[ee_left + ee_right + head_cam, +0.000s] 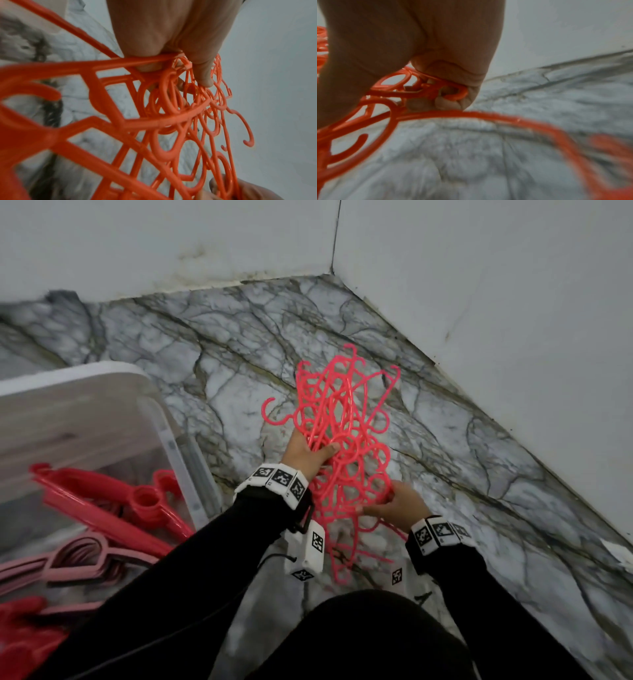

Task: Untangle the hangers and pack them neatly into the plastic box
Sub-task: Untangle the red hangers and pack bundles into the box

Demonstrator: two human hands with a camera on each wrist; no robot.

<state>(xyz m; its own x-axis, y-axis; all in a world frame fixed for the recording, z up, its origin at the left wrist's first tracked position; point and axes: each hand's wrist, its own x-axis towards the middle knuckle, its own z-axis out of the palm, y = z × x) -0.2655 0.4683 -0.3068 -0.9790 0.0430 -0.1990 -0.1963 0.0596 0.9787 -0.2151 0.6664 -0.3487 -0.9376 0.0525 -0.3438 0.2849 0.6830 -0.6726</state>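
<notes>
Nearest to us, our black sleeves (212,546) reach out over a dark knee, each wrist wearing a white band printed with square black-and-white markers. Our right hand (399,503) curls its fingers (447,104) round the thin plastic loops at the near end of the tangle of hangers (342,433), closed tight on them. A little farther out, our left hand (308,453) grips the middle of the same bundle, thumb and fingers (204,75) wrapped through several rings. The bundle is slim, glossy, bright coral-pink plastic, all round loops, straight bars and open hooks knotted together, held up above the marble floor (212,344), which is pale grey with dark branching veins. To our left stands the plastic box (171,440), translucent with a whitish rounded rim; inside lie broad red hangers (113,501) with thick flat arms and a stack of paler pink ones (68,559). Beyond everything, the smooth grey walls (479,268) meet in a corner, with dark staining along their base.
</notes>
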